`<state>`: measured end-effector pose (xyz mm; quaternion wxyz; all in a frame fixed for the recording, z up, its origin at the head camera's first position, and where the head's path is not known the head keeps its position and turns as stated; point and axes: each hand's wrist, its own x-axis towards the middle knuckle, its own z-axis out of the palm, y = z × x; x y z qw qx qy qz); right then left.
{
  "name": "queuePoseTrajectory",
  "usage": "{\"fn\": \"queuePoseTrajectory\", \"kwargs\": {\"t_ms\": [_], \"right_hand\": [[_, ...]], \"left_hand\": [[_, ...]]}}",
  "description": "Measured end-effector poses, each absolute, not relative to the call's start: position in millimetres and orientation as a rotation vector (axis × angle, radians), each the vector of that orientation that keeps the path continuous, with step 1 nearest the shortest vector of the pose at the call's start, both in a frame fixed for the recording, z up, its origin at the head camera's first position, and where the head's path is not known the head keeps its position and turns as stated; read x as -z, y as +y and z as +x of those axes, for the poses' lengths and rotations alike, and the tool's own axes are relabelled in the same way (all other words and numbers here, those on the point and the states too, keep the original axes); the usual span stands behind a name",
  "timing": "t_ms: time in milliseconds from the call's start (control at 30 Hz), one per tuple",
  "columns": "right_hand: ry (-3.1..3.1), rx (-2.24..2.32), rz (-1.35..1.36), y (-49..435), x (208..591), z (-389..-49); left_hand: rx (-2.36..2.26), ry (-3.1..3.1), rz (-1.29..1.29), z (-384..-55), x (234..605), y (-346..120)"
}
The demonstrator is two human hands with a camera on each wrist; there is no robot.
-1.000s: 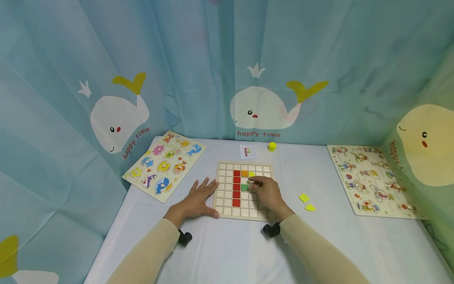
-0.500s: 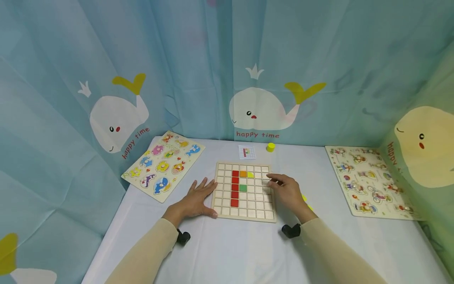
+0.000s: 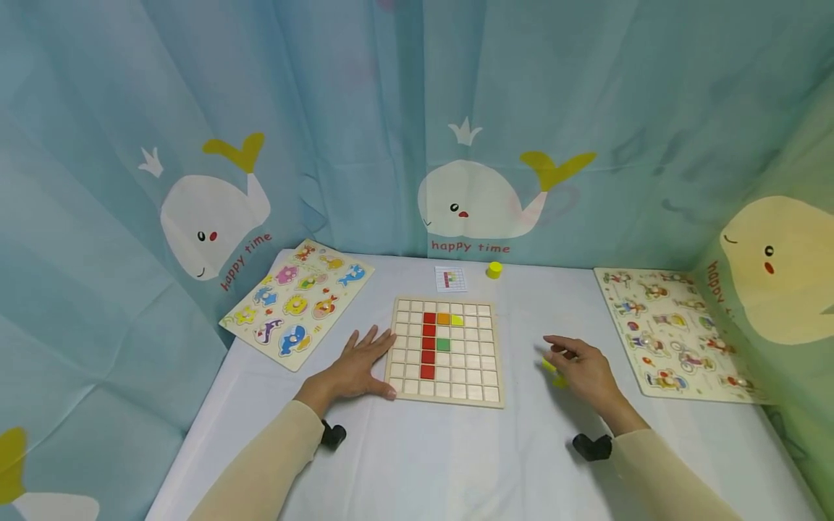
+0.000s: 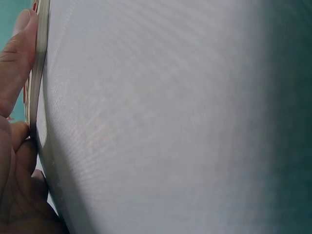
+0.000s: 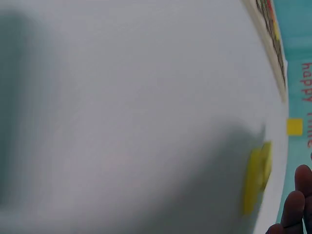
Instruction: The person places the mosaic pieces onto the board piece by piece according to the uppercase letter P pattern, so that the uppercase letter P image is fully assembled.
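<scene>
A wooden grid board [image 3: 459, 375] lies on the white-covered table. A column of red tiles [image 3: 428, 343] stands in it, with an orange tile [image 3: 444, 319], a yellow tile [image 3: 457, 320] and a green tile [image 3: 443, 345] to the right. My left hand [image 3: 355, 367] rests spread along the board's left side, thumb at the near corner; the left wrist view shows the thumb [image 4: 19, 61] against the edge. My right hand [image 3: 583, 370], fingers slightly bent and holding nothing, hovers over two loose yellow pieces [image 5: 252, 181], which it partly hides in the head view.
Behind the board lie a small pattern card [image 3: 451, 279] and a yellow cylinder [image 3: 494, 270]. A sea-animal puzzle board [image 3: 296, 304] is at the left, another picture puzzle [image 3: 677, 333] at the right. A blue curtain [image 3: 365, 145] with whales hangs round the table.
My right hand has left the board and moved right to the loose yellow pieces, uncovering the tiles. My left hand has stayed at the board's left edge.
</scene>
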<state>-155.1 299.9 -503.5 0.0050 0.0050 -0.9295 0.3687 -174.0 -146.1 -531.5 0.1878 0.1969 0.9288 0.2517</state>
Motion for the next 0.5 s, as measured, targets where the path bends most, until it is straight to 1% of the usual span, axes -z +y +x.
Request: {"fn": "queuePoseTrajectory", "kwargs": {"t_ms": [267, 500], "right_hand": [[-3.009, -1.132, -0.062, 319, 513, -138], [-3.036, -1.152, 0.003, 325, 518, -129]], "left_hand": [[-0.703, 2.615, 0.542, -175, 531, -146], [-0.708, 2.613, 0.531, -174, 532, -145]]}}
